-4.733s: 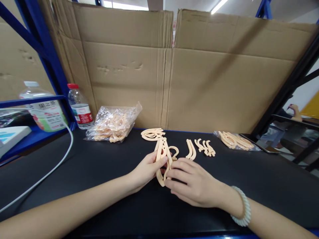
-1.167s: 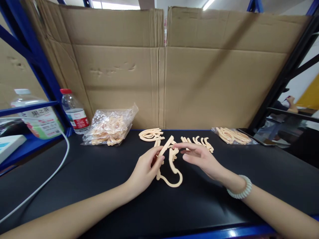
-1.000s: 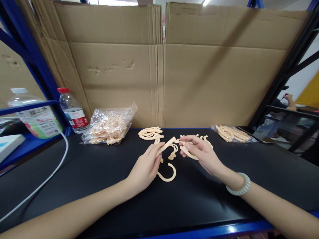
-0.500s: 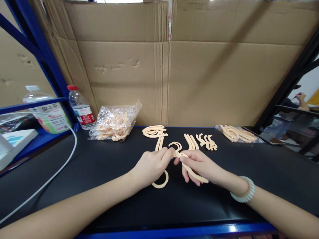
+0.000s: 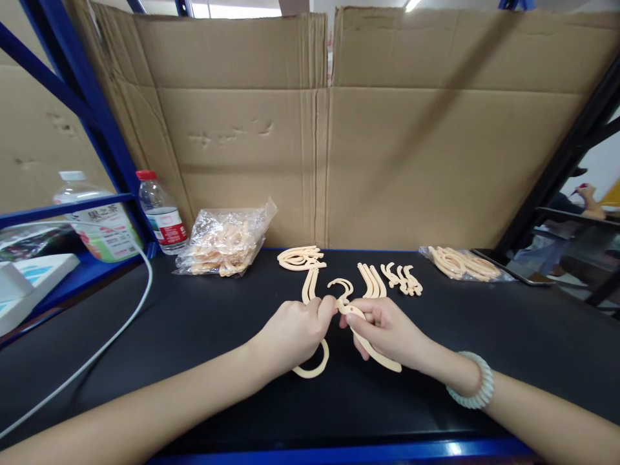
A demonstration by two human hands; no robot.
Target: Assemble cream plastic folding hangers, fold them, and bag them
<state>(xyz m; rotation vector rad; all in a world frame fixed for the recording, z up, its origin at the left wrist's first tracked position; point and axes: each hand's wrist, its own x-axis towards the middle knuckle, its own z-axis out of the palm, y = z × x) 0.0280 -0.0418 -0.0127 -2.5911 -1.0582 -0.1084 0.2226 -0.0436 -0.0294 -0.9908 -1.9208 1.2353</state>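
Note:
Between my two hands is a beige clothes hanger in pieces, its curved hook [image 5: 345, 285] pointing up and away. My left hand [image 5: 296, 330] is closed, thumb and fingertips pinching the hanger's middle near the hook's base. My right hand [image 5: 390, 328] grips a long curved hanger arm [image 5: 380, 356] with a hole near its upper end; this end meets the hook's base. Below my left hand a rounded beige loop [image 5: 314, 371] shows, partly hidden by the hand; I cannot tell whether it is joined to the hanger. My fingers hide most of the joint.
Beyond my hands lie loose hanger arms [image 5: 372, 281], small hooks [image 5: 403, 279] and a pile of curved pieces [image 5: 300, 257]. Bagged parts stand at left [image 5: 227, 242] and right [image 5: 465, 263]. A red-capped bottle [image 5: 165, 223] and a white cable [image 5: 123, 332] are at left.
Both hands and the hanger pieces sit slightly lower in the view, which has tilted up a little. My right fingers have drawn in around the hanger arm; my left hand keeps its pinch.

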